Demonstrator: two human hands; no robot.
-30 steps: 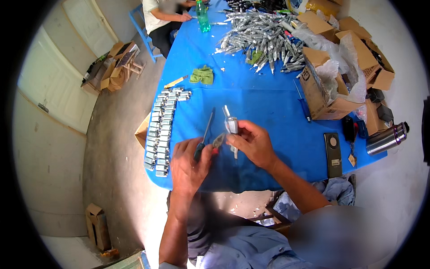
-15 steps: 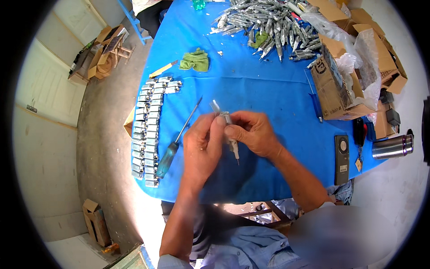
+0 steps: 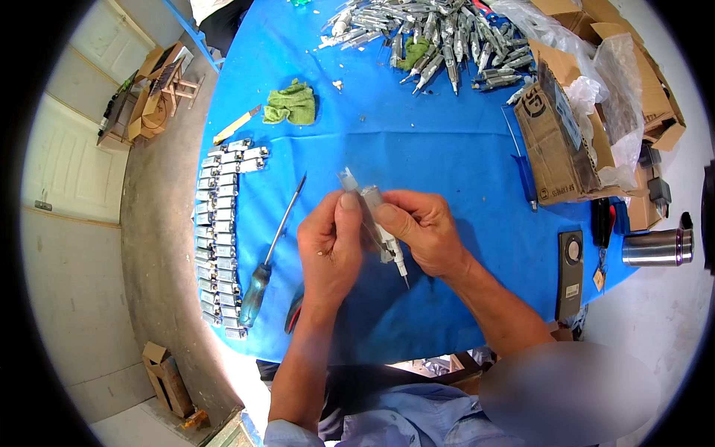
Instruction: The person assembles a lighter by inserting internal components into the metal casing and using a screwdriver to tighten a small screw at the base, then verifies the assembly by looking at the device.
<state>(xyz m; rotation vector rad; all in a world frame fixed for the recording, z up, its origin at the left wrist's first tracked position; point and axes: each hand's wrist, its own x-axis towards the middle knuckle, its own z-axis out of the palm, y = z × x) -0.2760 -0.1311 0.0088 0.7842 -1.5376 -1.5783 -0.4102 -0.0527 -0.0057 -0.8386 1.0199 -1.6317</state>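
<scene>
Both my hands are raised over the blue-covered table in front of me. My right hand (image 3: 423,229) pinches a slim white pen-shaped device (image 3: 390,246), its thin metal tip pointing down toward me. Between thumb and fingers of my left hand (image 3: 328,242) is a clear plastic piece (image 3: 347,179), lying alongside the device's upper part. Whether the two parts are still joined is hidden by my fingers. To the left of my left hand lies a screwdriver (image 3: 262,274) with a teal handle. A dark and red object (image 3: 293,316) shows partly beside my left forearm.
Rows of small silver metal parts (image 3: 225,223) line the table's left edge. Beyond them are a yellow-handled knife (image 3: 237,125) and a green cloth (image 3: 291,103). Many similar devices (image 3: 447,45) are heaped at the back. An open carton (image 3: 555,149), a grey device (image 3: 570,276) and a steel flask (image 3: 655,247) are right.
The clear piece and the white device have spread apart at their upper ends. My view has shifted, and the dark and red object now shows beside my left forearm.
</scene>
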